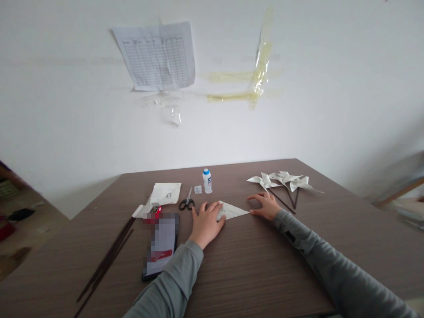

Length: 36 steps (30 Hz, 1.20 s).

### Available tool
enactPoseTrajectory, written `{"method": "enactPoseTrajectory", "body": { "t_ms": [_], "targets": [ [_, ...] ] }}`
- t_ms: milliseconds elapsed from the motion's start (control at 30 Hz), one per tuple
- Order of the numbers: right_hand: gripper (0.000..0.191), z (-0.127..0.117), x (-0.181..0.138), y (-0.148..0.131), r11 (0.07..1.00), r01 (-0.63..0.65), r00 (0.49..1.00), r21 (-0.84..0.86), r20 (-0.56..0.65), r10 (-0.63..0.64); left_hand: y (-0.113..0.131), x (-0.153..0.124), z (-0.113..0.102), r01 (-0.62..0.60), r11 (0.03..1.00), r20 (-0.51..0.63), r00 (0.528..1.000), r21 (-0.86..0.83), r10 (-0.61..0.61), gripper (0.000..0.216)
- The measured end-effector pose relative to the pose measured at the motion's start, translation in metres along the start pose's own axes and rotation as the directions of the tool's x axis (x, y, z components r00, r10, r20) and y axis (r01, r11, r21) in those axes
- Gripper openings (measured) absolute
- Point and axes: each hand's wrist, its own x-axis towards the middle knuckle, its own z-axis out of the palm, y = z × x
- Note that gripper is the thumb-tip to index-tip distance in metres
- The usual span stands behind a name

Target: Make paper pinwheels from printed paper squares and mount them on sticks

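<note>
A white paper folded into a triangle (pixel 234 210) lies flat on the brown wooden table (pixel 251 265). My left hand (pixel 207 223) lies open and flat on the paper's left part, fingers spread. My right hand (pixel 265 205) rests open beside the paper's right tip, its fingertips touching the tip. Both arms wear grey sleeves.
Black-handled scissors (pixel 187 202), a small glue bottle with a blue cap (pixel 207 180) and a stack of white paper (pixel 165 193) lie behind the hands. Finished paper pinwheels on dark sticks (pixel 285 182) lie at the back right. Dark sticks (pixel 109 258) and a phone (pixel 160 245) lie left.
</note>
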Motion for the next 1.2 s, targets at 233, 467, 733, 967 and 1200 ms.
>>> {"method": "enactPoseTrajectory", "body": {
  "t_ms": [233,467,733,967,1200],
  "targets": [
    [0.065,0.004,-0.007,-0.018,0.991,0.108,0.993,0.074,-0.061,-0.103,0.006,-0.002,-0.006,0.022,1.0,0.005,1.0,0.001,-0.022,0.058],
    [0.041,0.023,-0.018,-0.049,0.945,0.319,0.941,0.063,-0.136,-0.309,0.007,-0.001,-0.006,0.026,1.0,-0.008,1.0,0.006,-0.026,0.056],
    [0.033,0.028,-0.029,-0.077,0.954,0.293,0.951,-0.057,-0.086,-0.297,0.011,-0.001,-0.008,0.035,0.999,0.016,0.999,0.024,-0.035,0.056],
    [0.034,0.025,-0.03,-0.082,0.963,0.261,0.963,-0.063,-0.046,-0.264,0.011,-0.001,-0.007,0.036,0.999,0.005,0.999,0.023,-0.036,0.056],
    [0.035,0.026,-0.027,-0.082,0.967,0.245,0.968,-0.063,-0.033,-0.248,0.009,-0.001,-0.011,0.032,0.999,0.009,0.999,-0.015,-0.032,0.054]
  ]
}}
